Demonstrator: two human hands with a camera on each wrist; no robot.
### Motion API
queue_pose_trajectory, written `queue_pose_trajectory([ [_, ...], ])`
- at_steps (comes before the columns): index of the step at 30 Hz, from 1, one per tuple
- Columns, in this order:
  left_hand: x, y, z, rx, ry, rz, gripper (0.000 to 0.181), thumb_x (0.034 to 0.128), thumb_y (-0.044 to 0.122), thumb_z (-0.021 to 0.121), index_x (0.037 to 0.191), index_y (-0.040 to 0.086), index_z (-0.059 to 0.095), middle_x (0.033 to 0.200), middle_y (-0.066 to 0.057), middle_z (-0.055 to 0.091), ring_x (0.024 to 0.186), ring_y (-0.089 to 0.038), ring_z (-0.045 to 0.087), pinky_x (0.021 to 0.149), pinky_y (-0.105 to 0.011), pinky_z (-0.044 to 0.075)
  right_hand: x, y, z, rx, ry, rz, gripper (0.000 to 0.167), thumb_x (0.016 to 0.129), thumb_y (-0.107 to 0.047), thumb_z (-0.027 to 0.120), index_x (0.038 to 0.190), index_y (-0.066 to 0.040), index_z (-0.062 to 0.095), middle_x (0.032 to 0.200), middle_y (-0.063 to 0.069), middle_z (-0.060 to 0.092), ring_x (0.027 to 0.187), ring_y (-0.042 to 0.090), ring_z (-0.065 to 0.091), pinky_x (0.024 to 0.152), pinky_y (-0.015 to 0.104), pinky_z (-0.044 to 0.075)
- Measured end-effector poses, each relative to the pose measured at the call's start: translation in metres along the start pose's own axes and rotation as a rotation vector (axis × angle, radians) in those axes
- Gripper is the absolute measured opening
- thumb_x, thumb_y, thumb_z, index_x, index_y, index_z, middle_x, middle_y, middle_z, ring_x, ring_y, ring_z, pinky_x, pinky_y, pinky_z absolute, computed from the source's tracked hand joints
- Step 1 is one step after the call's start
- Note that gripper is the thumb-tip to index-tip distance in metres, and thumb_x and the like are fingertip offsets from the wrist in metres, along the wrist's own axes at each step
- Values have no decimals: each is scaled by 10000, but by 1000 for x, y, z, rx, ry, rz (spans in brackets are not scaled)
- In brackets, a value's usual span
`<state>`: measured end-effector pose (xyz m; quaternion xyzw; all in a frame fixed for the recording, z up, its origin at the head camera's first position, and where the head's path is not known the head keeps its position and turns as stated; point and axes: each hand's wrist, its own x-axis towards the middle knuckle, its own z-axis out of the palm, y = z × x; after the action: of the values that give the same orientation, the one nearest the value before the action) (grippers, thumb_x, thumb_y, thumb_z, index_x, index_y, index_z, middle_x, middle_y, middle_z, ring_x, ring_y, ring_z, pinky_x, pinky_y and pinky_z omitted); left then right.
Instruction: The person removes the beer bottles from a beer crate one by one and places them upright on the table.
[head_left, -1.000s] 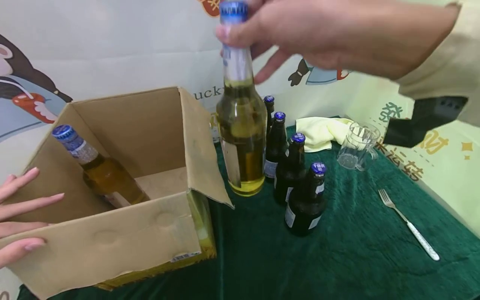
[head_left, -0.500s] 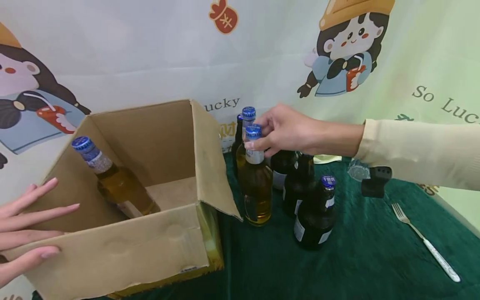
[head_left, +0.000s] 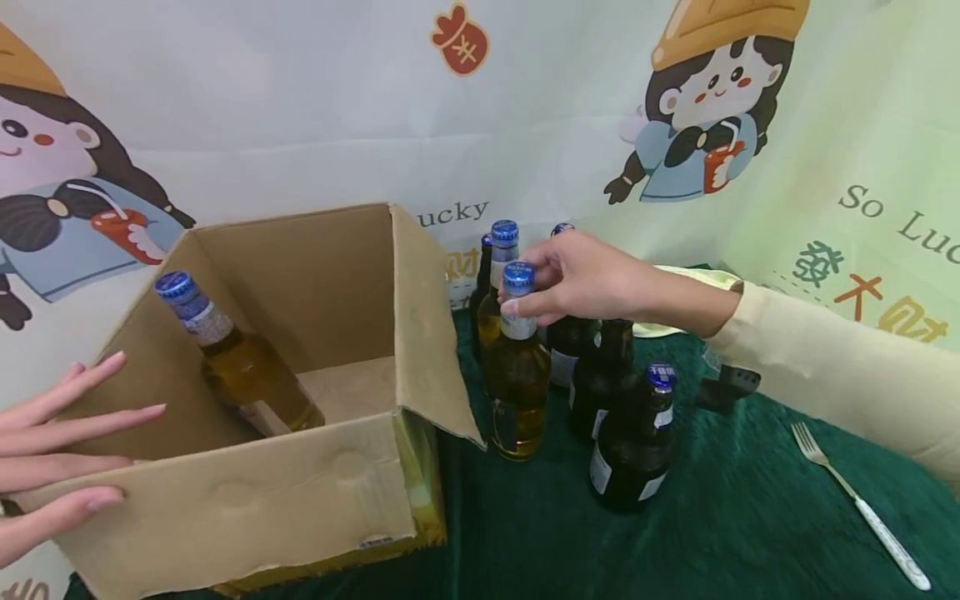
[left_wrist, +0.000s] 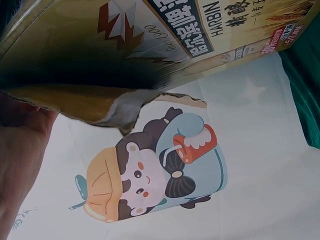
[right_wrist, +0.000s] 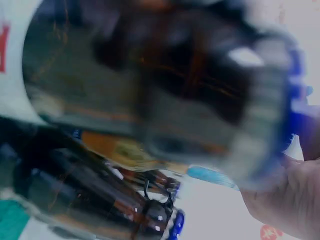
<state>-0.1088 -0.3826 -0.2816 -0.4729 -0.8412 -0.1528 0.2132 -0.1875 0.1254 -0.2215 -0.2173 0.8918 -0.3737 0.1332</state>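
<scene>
My right hand pinches the neck of an amber-yellow beer bottle with a blue cap. That bottle stands upright on the green cloth, just right of an open cardboard box. A similar blue-capped bottle is right behind it. Inside the box another beer bottle leans to the left. My left hand lies at the box's left edge, fingers straight and spread, thumb outside the front flap. In the left wrist view, a torn flap partly hides this hand. A blurred dark bottle fills much of the right wrist view.
Several dark bottles with blue caps stand in a row beside the held bottle, partly under my right forearm. A fork lies on the green cloth at right. Behind the arm are a yellow cloth and a mostly hidden glass mug.
My right hand has lowered the beer bottle from mid-air beside the box onto the green cloth and still pinches its neck. My left hand has stayed at the box's edge; the head view has shifted.
</scene>
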Motion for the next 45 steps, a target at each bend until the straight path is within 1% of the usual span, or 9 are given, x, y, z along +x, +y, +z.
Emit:
queue_pose_trajectory([
  [2, -1, 0, -1, 26, -44, -54, 135, 843, 296, 812, 942, 204, 816, 1479, 230, 505, 1567, -355, 210, 1317, -332, 18, -1, 4, 1, -28, 5, -35, 240, 953, -173, 716, 1131, -15, 683, 1093, 140, 761, 973, 237, 748, 832, 348, 638],
  [5, -1, 0, 0, 43, -65, -91, 241, 725, 198, 881, 954, 243, 817, 1475, 269, 484, 1575, -329, 198, 1316, -333, 6, -3, 6, 0, -68, 14, -80, 232, 957, -176, 713, 1120, -14, 681, 1070, 141, 768, 966, 242, 760, 818, 351, 641],
  [14, -1, 4, 0, 11, -25, -75, 175, 821, 304, 828, 986, 247, 813, 1438, 271, 523, 1566, -288, 243, 1316, -329, 22, -1, 4, -1, -98, -29, -102, 203, 967, -160, 697, 1083, 3, 663, 1032, 145, 773, 900, 227, 763, 797, 351, 644],
  [23, -3, 10, -3, -5, -1, -126, 303, 735, 173, 882, 1017, 240, 795, 1316, 263, 621, 1526, -155, 339, 1320, -352, 45, 8, -12, -9, -212, -119, -130, 241, 970, -231, 699, 1102, -29, 710, 1032, 95, 771, 929, 203, 719, 873, 349, 604],
  [29, 8, 23, -5, 28, -14, -193, 474, 653, 98, 913, 1072, 280, 788, 1139, 117, 754, 1454, -16, 406, 1312, -286, 69, 9, -62, -30, -312, -150, -98, 492, 1021, -375, 597, 1406, -72, 550, 1391, 103, 636, 1320, 268, 594, 1124, 483, 480],
  [33, 13, 29, -4, 53, -14, -177, 469, 651, 126, 917, 1076, 275, 783, 1089, 84, 771, 1442, 6, 417, 1310, -295, 99, 24, -109, -40, -411, -228, -128, 536, 1028, -472, 537, 1463, -162, 484, 1454, 24, 594, 1343, 194, 564, 1134, 458, 468],
  [37, 14, 29, -3, 61, -3, -165, 437, 648, 144, 919, 1051, 258, 793, 1033, 54, 787, 1431, 35, 420, 1310, -299, 105, 57, -160, -42, -506, -382, -185, 536, 1010, -549, 523, 1451, -245, 497, 1443, -54, 577, 1311, 115, 551, 1123, 391, 470],
  [40, 11, 25, -4, 56, 5, -168, 420, 624, 121, 923, 1009, 244, 805, 996, 56, 791, 1404, 73, 429, 1310, -293, 93, 90, -193, -31, -467, -451, -184, 511, 1001, -541, 541, 1429, -262, 518, 1430, -34, 561, 1301, 129, 551, 1132, 361, 466],
  [45, 7, 22, -1, 45, -1, -177, 444, 610, 99, 926, 1000, 269, 798, 987, 108, 779, 1314, 132, 469, 1307, -285, 95, 146, -227, 10, -324, -408, -101, 424, 976, -473, 622, 1349, -273, 581, 1404, -18, 547, 1293, 194, 562, 1141, 341, 466],
])
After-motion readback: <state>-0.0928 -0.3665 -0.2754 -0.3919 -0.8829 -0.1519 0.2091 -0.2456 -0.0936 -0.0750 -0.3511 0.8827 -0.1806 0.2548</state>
